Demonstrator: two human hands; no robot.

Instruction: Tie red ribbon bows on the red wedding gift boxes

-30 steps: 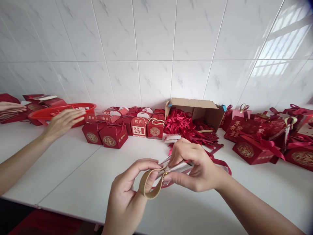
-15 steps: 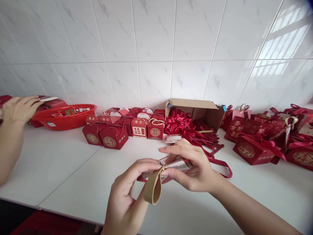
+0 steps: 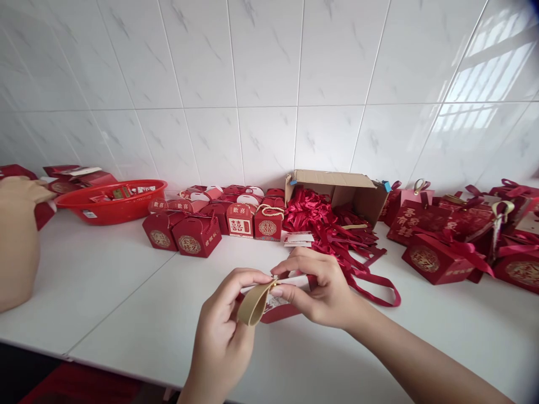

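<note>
Head view: your left hand and right hand pinch the tan strap, seemingly fastening it, so next press firmly.

One camera sits on the person's head, looking forward and down across the white surface to the tiled wall behind. It is near the work — the left hand and right hand loom large, low in the middle — yet wide enough to reach the surface's front edge at lower left.
</note>
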